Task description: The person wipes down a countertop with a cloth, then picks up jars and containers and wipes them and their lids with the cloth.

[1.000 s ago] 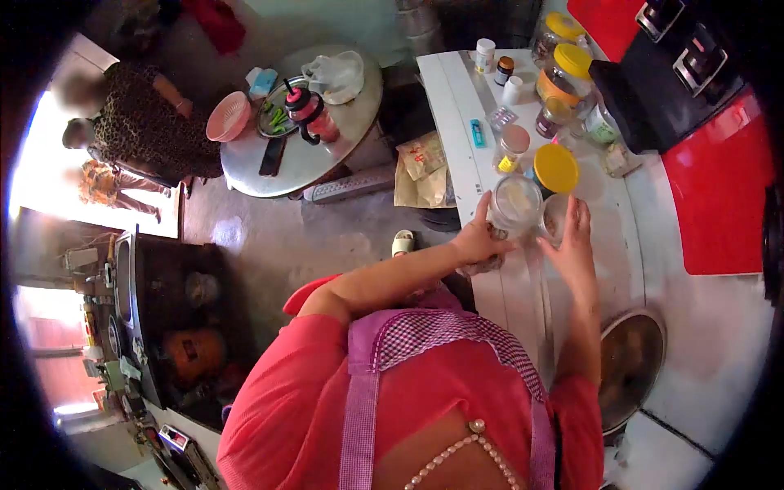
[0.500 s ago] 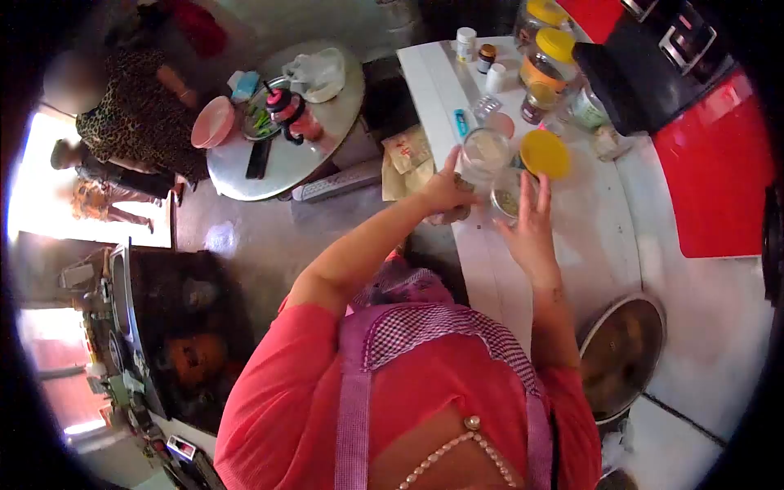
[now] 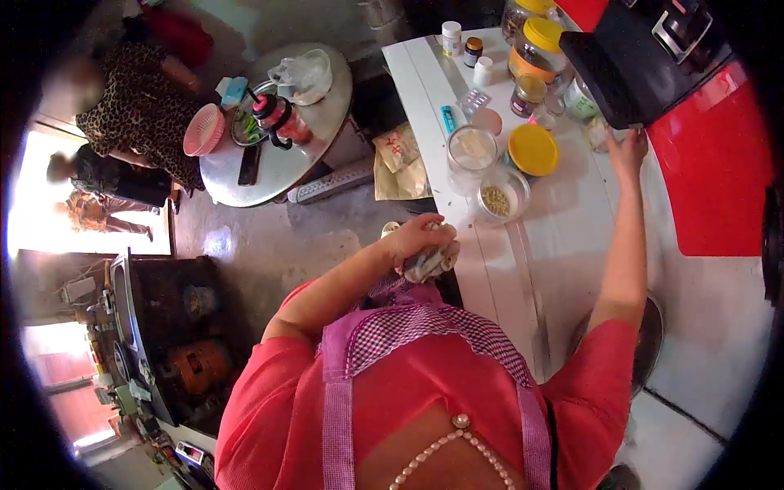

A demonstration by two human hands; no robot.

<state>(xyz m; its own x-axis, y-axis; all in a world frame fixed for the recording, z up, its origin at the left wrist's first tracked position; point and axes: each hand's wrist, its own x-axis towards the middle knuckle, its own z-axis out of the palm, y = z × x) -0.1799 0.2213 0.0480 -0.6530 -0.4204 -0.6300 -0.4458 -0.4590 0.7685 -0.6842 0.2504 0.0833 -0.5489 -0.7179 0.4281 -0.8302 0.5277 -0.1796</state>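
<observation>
My left hand is closed around a crumpled greyish-white bundle, held off the table's near left edge; its exact kind is unclear. My right hand is stretched to the far right, thumb and fingers apart beside a small clear plastic bag; whether it touches the bag I cannot tell. Between my hands, an open clear container with greenish-yellow bits inside stands on the white table. Close to it are a tall clear jar and a yellow lid.
Yellow-lidded jars, small bottles and a blue lighter occupy the table's back. A black appliance stands at right. A round metal table carries a pink-lidded bottle. Two people are at far left.
My left hand has drawn back toward my body with the bundle. My right hand has left the open container and moved right to the plastic bag. The view has shifted slightly.
</observation>
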